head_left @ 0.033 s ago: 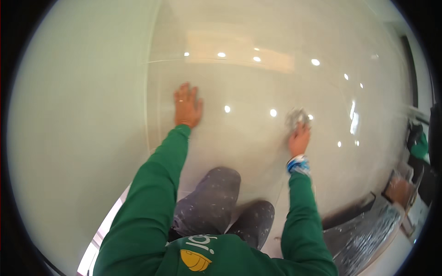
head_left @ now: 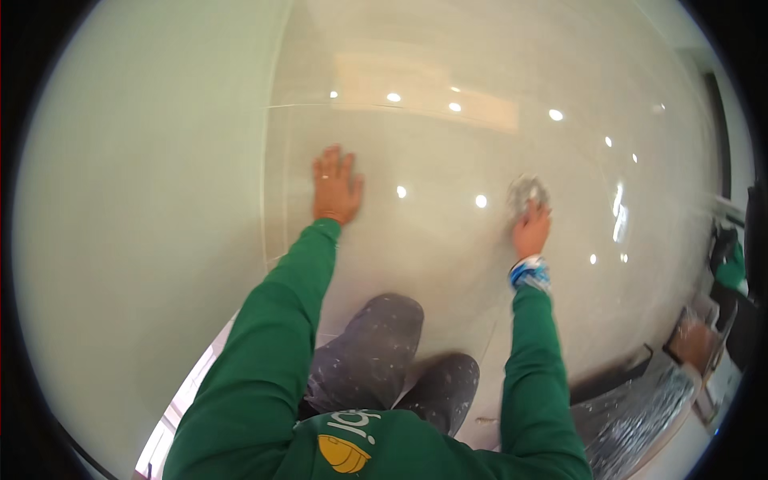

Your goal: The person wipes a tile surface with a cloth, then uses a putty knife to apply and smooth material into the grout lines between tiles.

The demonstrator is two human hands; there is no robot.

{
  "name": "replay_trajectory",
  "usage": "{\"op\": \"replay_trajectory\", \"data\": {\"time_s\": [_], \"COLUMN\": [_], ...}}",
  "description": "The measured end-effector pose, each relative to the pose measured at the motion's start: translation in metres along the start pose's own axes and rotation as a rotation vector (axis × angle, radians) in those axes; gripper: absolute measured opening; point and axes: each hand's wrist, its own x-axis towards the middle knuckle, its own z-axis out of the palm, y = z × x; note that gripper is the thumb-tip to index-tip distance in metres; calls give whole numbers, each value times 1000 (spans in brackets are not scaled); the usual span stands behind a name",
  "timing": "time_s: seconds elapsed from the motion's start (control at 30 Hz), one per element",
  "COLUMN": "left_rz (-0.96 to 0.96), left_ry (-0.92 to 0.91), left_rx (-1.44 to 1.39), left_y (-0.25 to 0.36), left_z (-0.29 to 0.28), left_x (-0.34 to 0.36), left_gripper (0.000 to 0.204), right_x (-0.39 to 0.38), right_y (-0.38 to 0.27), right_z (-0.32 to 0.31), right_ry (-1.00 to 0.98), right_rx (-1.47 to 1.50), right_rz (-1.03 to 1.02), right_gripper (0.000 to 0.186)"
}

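Observation:
My left hand (head_left: 336,190) lies palm down on the glossy beige tiled surface (head_left: 432,152), fingers stretched and apart, a ring on one finger, near a pale seam. To the right, my right hand (head_left: 532,234), a blue and white band at its wrist, presses a crumpled silvery-grey wad (head_left: 524,187) against the tiles, fingers on it; the wad is blurred. My knees, in paint-flecked dark trousers (head_left: 360,344), are below and between my green-sleeved arms.
A pale green-white panel (head_left: 136,200) fills the left side. At right lie plastic-wrapped furniture pieces (head_left: 632,408), a brown piece (head_left: 690,342) and a dark and green item (head_left: 728,268) too distorted to identify. Dark edging (head_left: 720,136) runs along the far right.
My right hand and the grey wad have moved slightly forward and right over the tiles. My left hand remains spread on the surface, shifted a little right in view with the background.

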Motion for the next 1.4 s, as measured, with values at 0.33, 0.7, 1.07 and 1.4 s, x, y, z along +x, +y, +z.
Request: {"op": "replay_trajectory", "data": {"time_s": [0.33,0.7,1.07,1.4], "left_rz": [-61,-12,-29,-26], "left_ry": [-102,-182,-103,-34], "left_rx": [-39,-95,-78,-86], "left_y": [6,-1,0,-3], "left_z": [-21,-24,-34,-32], "left_x": [0,-2,4,0], "left_gripper": [56,68,69,56], "right_x": [144,163,174,169], "right_y": [-225,-515,-546,-501], "right_z": [2,22,14,13], "right_ry": [-99,-186,-214,-256], "right_rx": [184,203,207,73], "right_rz": [-228,-694,-780,-805], "right_gripper": [39,37,39,47]}}
